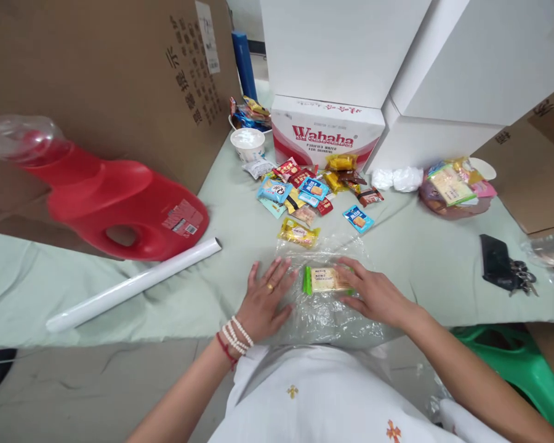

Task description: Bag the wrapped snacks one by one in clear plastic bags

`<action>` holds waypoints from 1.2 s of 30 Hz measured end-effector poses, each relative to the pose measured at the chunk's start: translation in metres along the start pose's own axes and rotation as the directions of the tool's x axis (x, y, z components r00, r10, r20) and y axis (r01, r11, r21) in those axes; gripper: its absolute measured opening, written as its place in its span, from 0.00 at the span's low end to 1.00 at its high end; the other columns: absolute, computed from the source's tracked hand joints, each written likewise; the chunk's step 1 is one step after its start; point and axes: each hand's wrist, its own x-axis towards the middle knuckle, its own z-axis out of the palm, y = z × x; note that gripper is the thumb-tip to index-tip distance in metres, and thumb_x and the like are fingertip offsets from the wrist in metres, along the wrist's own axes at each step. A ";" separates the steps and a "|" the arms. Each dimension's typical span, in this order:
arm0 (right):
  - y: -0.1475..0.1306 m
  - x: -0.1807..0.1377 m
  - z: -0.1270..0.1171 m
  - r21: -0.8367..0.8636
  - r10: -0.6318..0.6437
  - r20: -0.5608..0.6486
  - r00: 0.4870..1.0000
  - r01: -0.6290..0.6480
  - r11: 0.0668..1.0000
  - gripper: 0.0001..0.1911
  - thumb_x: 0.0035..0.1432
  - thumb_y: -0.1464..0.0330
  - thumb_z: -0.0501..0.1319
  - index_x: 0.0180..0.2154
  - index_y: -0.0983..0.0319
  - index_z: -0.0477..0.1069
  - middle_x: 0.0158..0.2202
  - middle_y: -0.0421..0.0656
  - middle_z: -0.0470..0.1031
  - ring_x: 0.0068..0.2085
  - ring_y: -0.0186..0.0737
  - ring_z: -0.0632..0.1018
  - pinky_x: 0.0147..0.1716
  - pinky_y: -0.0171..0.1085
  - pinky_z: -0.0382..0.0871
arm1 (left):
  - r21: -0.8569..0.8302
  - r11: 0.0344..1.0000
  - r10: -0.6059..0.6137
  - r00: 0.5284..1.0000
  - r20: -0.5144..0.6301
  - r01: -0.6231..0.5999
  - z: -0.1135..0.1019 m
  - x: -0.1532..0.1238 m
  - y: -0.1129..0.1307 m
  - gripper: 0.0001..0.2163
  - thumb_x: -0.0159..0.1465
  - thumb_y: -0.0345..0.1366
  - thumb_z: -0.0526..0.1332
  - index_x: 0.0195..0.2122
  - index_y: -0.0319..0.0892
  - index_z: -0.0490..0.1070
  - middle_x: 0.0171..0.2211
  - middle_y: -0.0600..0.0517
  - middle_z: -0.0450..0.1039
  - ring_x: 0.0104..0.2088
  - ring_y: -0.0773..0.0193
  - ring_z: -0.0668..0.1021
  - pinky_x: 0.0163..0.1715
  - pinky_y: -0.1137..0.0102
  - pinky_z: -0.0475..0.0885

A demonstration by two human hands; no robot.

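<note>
A clear plastic bag lies flat on the pale green cloth in front of me, with a green-and-cream snack packet inside it. My left hand rests flat on the bag's left edge, fingers spread, a ring on one finger and bead bracelets at the wrist. My right hand lies on the bag's right side, fingertips touching the packet's right end. A yellow packet lies just beyond the bag. Further back is a pile of several small snack packets.
A big red detergent jug lies on its side at left, a white paper roll in front of it. A Wahaha box, white bowl, bag of snacks, black wallet with keys, cardboard walls and green stool surround.
</note>
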 end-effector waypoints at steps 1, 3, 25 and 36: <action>0.003 -0.014 0.002 0.047 -0.037 -0.031 0.999 0.039 0.998 0.31 0.68 0.60 0.59 0.69 0.56 0.57 0.69 0.54 0.60 0.56 0.53 0.77 0.50 0.49 0.75 | -0.036 0.997 0.067 0.997 0.032 -0.065 -0.004 -0.008 -0.001 0.33 0.62 0.34 0.56 0.71 0.47 0.58 0.73 0.44 0.55 0.74 0.49 0.54 0.71 0.40 0.36; 0.011 -0.044 0.014 0.113 -0.109 -0.064 0.992 0.116 0.987 0.30 0.66 0.57 0.62 0.66 0.55 0.61 0.64 0.53 0.67 0.59 0.54 0.73 0.56 0.52 0.72 | -0.136 0.977 0.180 0.975 0.130 -0.162 -0.010 -0.023 -0.004 0.37 0.56 0.30 0.56 0.69 0.48 0.60 0.72 0.46 0.57 0.74 0.51 0.56 0.72 0.42 0.37; 0.078 0.034 -0.013 -0.024 0.274 -0.348 0.897 -0.301 0.953 0.16 0.68 0.65 0.57 0.53 0.63 0.75 0.50 0.55 0.76 0.52 0.56 0.71 0.48 0.47 0.69 | -0.131 0.842 -0.533 0.769 -0.352 0.524 -0.010 0.058 -0.027 0.10 0.62 0.35 0.59 0.41 0.40 0.77 0.41 0.42 0.73 0.46 0.48 0.74 0.50 0.54 0.70; 0.056 0.114 -0.021 0.114 0.125 -0.077 0.989 -0.116 0.987 0.11 0.63 0.67 0.65 0.46 0.63 0.80 0.31 0.44 0.77 0.39 0.44 0.75 0.41 0.37 0.66 | 0.106 0.993 -0.054 0.997 -0.046 0.058 0.012 0.066 0.073 0.15 0.71 0.33 0.57 0.57 0.45 0.74 0.37 0.45 0.77 0.40 0.54 0.76 0.39 0.61 0.66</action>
